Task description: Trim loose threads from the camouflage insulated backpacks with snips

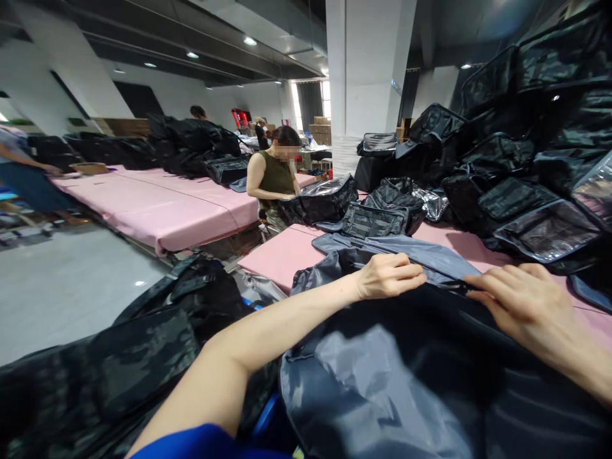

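Note:
A large black bag (pixel 382 382) with a shiny grey lining lies spread open in front of me. My left hand (pixel 391 275) is closed on the bag's far edge, its fingers curled over the dark fabric. Further right along the same edge, my right hand (pixel 519 299) pinches the seam between thumb and fingers. Between the two hands runs a dark strip of the edge; whether it is a zipper I cannot make out. Behind them a grey-blue fabric flap (pixel 411 248) lies over the pink table cover.
Camouflage bags (pixel 516 197) are piled high at the right on the pink table (pixel 282 255). More dark bags (pixel 143 357) stand low at my left. Across the table a person (pixel 272 172) handles another bag (pixel 325 199). A second pink table (pixel 191 207) holds further bags.

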`<action>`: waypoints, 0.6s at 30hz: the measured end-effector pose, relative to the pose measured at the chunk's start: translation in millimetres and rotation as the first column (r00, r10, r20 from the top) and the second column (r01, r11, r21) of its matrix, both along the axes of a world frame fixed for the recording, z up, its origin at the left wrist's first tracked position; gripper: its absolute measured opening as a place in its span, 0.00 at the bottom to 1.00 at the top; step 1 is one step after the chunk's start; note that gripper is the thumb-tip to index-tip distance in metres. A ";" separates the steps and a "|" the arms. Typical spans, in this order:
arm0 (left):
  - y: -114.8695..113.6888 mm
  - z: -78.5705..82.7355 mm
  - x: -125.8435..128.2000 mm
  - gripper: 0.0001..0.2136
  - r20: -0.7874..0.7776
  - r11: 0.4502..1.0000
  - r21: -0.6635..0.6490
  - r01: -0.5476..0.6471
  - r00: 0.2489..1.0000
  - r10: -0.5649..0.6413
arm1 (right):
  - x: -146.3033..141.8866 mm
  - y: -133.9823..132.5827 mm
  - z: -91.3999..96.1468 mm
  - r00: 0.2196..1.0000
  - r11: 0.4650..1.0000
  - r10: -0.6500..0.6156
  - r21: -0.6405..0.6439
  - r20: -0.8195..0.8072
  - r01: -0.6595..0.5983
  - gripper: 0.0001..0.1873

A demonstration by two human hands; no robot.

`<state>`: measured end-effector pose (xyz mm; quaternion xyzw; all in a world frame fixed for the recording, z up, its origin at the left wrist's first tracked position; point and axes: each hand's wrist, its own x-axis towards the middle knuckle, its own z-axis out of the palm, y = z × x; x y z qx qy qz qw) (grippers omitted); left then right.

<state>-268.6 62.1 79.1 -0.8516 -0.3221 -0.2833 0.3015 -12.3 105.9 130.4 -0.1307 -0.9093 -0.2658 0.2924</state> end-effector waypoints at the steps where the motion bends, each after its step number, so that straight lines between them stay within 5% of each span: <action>1: 0.3 -2.4 -2.7 0.12 -0.029 0.999 0.043 0.032 0.999 -0.030 | -0.4 -0.8 -0.8 0.999 0.999 -0.009 0.037 0.039 0.008 0.08; 4: -4.0 -1.6 -3.0 0.11 -0.048 0.995 0.094 0.023 0.999 -0.018 | -0.5 -3.1 -1.2 0.993 0.990 -0.028 0.143 0.112 0.011 0.09; 11: -22.5 21.1 28.0 0.15 -0.086 0.954 -0.074 -0.289 0.955 0.283 | 0.8 -5.1 -0.3 0.993 0.981 -0.034 0.192 0.117 0.012 0.09; 18: -18.3 37.6 34.6 0.14 -0.251 0.948 -0.119 -0.296 0.933 0.260 | 0.6 -0.8 -2.2 0.996 0.987 -0.017 0.158 0.088 0.003 0.09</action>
